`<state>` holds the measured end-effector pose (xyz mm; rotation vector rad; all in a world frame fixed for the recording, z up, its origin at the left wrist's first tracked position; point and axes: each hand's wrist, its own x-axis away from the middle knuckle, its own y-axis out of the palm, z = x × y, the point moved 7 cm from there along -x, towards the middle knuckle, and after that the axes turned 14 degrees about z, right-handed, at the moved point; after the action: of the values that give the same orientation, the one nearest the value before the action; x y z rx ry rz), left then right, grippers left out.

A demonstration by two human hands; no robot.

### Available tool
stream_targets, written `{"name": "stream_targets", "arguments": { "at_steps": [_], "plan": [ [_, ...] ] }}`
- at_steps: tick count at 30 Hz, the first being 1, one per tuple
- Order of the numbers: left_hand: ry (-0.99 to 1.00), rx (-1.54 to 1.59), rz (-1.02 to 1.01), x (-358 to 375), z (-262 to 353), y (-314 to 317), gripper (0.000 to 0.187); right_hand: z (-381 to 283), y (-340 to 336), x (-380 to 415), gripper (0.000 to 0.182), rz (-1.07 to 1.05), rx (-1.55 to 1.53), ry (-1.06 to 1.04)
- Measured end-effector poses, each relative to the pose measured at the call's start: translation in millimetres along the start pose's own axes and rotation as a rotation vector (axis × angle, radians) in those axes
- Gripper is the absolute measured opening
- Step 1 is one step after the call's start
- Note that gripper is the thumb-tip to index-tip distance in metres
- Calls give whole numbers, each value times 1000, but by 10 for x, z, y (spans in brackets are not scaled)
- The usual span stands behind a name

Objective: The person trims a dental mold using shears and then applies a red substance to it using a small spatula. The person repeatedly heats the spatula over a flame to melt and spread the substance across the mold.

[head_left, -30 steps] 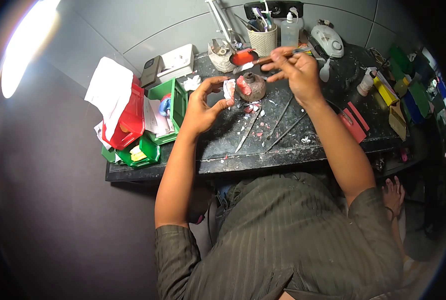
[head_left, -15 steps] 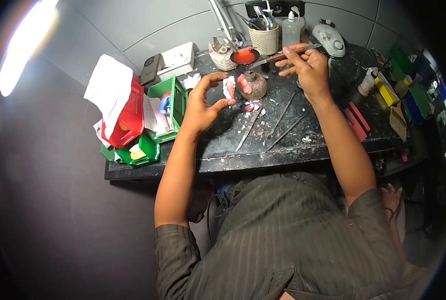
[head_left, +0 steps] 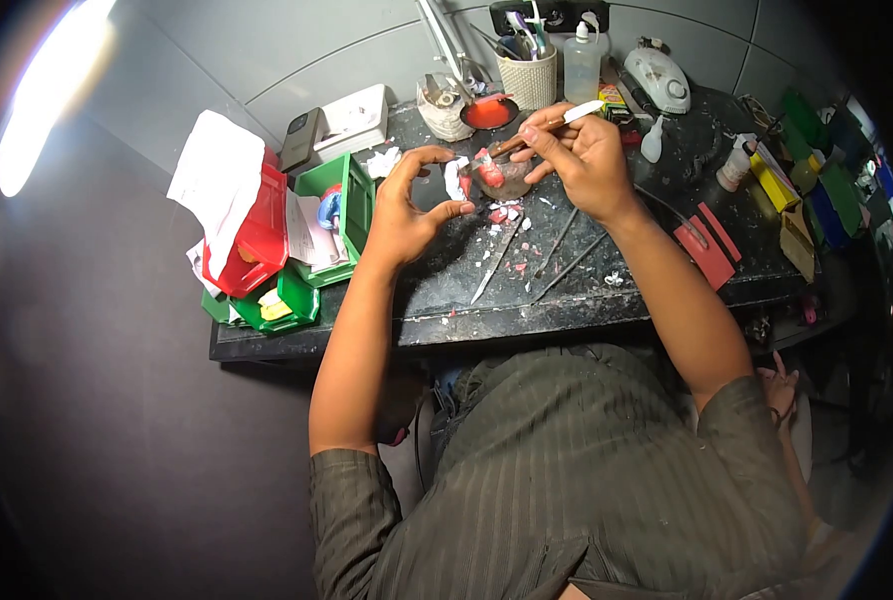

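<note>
A small craft workshop: a scuffed black workbench (head_left: 567, 290) crowded with hand tools (head_left: 557, 245), parts bins (head_left: 342, 215) and bottles (head_left: 581, 62)

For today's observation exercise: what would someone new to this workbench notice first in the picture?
Most striking are the two hands meeting at mid-bench: the left hand pinches a small white-and-red piece, while the right hand holds a thin tool with its tip at that piece. Next come the red and green bins at the bench's left, and the red dish near the back wall.
</note>
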<state>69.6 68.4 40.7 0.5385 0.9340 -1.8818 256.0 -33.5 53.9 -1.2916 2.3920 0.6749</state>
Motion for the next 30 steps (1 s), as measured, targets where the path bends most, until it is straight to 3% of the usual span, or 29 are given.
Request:
{"name": "stream_targets", "arguments": {
  "at_steps": [30],
  "plan": [
    [-46, 67, 28, 14, -91, 1, 58, -25, 13, 19, 13, 89, 11, -45]
  ]
}}
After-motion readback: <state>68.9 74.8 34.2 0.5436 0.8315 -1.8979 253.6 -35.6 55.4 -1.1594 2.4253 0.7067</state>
